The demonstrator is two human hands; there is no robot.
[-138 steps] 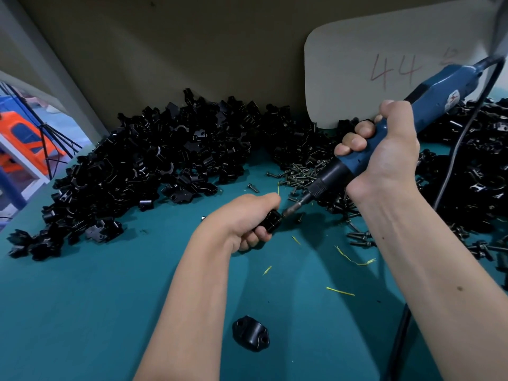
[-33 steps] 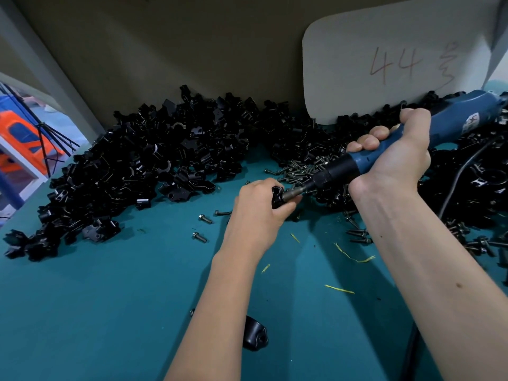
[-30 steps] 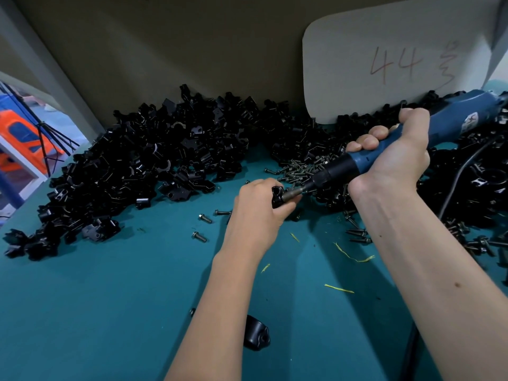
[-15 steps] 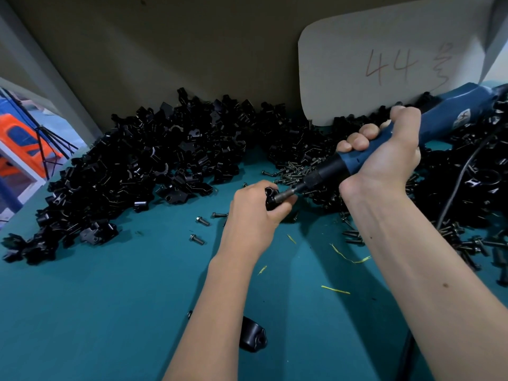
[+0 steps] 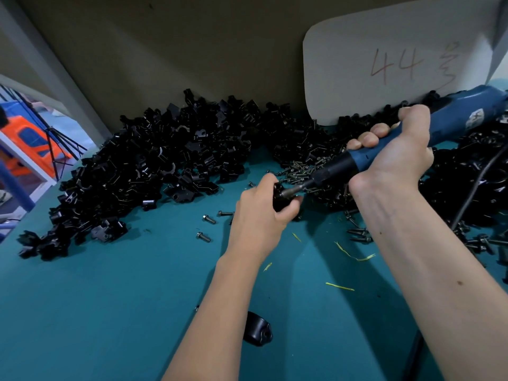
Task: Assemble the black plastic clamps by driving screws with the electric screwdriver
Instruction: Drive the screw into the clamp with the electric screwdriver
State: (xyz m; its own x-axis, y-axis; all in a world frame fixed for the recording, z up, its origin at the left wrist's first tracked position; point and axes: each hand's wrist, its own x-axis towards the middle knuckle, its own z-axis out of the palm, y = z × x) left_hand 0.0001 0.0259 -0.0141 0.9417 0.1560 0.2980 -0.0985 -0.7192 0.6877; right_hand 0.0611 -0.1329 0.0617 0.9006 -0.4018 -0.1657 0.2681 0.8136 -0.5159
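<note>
The clamp (image 5: 278, 198) sits above the teal worktop (image 5: 110, 312), wrapped in the grip of my left hand (image 5: 261, 213), near the screw pile (image 5: 298, 173). My right hand (image 5: 393, 158) grips the screwdriver (image 5: 412, 138), whose bit now meets the clamp's top; since half a second ago both hands have barely shifted, so I judge the screw is still being driven. A finished clamp (image 5: 257, 328) lies nearer me.

Near table (image 5: 110, 312) is open; one clamp (image 5: 257, 331) lies there. Far off, clamp pile (image 5: 154, 171) and screws (image 5: 298, 171) block.
</note>
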